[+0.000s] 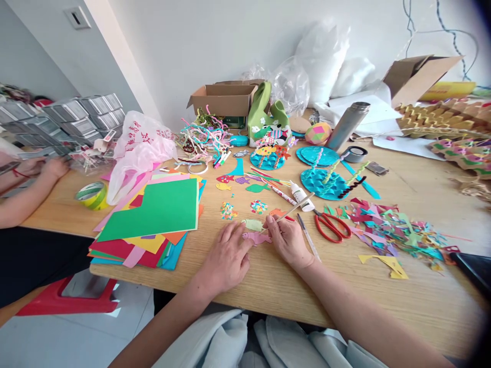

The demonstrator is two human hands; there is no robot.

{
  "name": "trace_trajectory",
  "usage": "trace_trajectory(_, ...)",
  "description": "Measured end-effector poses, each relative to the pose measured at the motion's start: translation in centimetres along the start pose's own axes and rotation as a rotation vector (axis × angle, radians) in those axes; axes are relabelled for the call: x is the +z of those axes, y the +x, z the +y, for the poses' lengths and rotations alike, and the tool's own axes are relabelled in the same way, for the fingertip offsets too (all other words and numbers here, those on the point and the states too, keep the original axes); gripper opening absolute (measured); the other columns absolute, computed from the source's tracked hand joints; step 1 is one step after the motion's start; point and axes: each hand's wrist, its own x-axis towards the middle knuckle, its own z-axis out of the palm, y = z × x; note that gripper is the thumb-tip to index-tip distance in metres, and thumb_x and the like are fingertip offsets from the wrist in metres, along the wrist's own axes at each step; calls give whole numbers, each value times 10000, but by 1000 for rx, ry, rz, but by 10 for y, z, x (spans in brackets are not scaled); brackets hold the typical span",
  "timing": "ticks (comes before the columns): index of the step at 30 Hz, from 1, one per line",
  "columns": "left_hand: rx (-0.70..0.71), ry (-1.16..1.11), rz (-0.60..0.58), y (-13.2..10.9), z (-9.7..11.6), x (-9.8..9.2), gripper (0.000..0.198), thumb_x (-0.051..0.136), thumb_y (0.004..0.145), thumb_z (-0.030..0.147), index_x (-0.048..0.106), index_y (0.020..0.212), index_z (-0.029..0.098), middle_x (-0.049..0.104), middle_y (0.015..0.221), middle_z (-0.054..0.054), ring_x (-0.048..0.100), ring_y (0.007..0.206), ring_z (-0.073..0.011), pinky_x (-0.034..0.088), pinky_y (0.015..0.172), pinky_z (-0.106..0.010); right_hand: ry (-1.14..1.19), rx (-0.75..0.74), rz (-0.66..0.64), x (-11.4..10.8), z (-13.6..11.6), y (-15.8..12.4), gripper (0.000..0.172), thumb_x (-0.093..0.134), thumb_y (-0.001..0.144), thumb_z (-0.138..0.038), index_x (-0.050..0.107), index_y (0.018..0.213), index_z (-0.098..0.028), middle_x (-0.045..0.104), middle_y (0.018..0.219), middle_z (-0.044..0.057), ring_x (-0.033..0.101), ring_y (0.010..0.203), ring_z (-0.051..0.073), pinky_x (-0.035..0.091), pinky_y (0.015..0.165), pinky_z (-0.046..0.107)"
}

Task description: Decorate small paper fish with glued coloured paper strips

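Observation:
My left hand (227,254) lies flat on the wooden table (268,286), fingers spread, pressing down a small pink paper fish (255,237). My right hand (287,237) is closed around a thin pen or stick (295,208), its tip on the pink fish. A pale green paper piece (253,224) lies just behind the fish. Red-handled scissors (332,226) and a glue bottle (302,196) rest to the right of my right hand.
A stack of coloured paper (153,220) lies left. Paper scraps (391,230) litter the right. Blue paper plates (326,181), pipe cleaners (203,135), cardboard boxes (224,99) and a steel flask (347,125) stand behind. Another person's arm (26,189) and tape roll (92,195) are far left.

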Motion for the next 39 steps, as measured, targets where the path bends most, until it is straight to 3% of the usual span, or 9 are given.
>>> trace_trajectory(15, -1, -6, 13, 0, 0, 0, 308, 526, 802, 128, 565, 1100, 198, 413, 1438, -116, 254, 1392, -290, 261, 1143, -526, -9, -32, -21, -1, 0, -1, 443, 352, 981, -390, 527, 611, -220, 599, 542, 29, 545, 471, 137, 416, 518, 268)
trace_trajectory(19, -4, -2, 8, 0, 1, 0, 322, 526, 803, 128, 566, 1114, 203, 413, 1439, -109, 256, 1391, -290, 261, 1142, -529, 7, -52, -7, -1, -2, 0, 455, 357, 981, -376, 501, 578, -224, 618, 575, 40, 593, 537, 151, 428, 550, 270)
trace_trajectory(25, -1, 1, 6, 0, 0, -1, 315, 517, 817, 137, 568, 1122, 199, 407, 1441, -108, 252, 1394, -290, 258, 1145, -520, 11, -26, -29, -2, -3, 0, 465, 352, 980, -405, 536, 598, -215, 593, 541, 26, 555, 480, 142, 414, 524, 270)
trace_trajectory(30, -2, 0, 4, -1, 1, -1, 324, 514, 821, 143, 561, 1135, 205, 422, 1427, -101, 256, 1391, -292, 248, 1148, -519, 18, -5, 38, 2, -4, 3, 449, 342, 984, -410, 567, 658, -199, 587, 587, 29, 560, 518, 142, 414, 546, 261)
trace_trajectory(39, -12, 2, 2, -1, 1, -2, 301, 523, 812, 154, 555, 1107, 207, 403, 1445, -97, 250, 1392, -290, 244, 1148, -512, -60, -46, -11, 15, 1, 9, 426, 338, 989, -396, 570, 698, -189, 604, 639, 42, 574, 550, 141, 399, 532, 241)
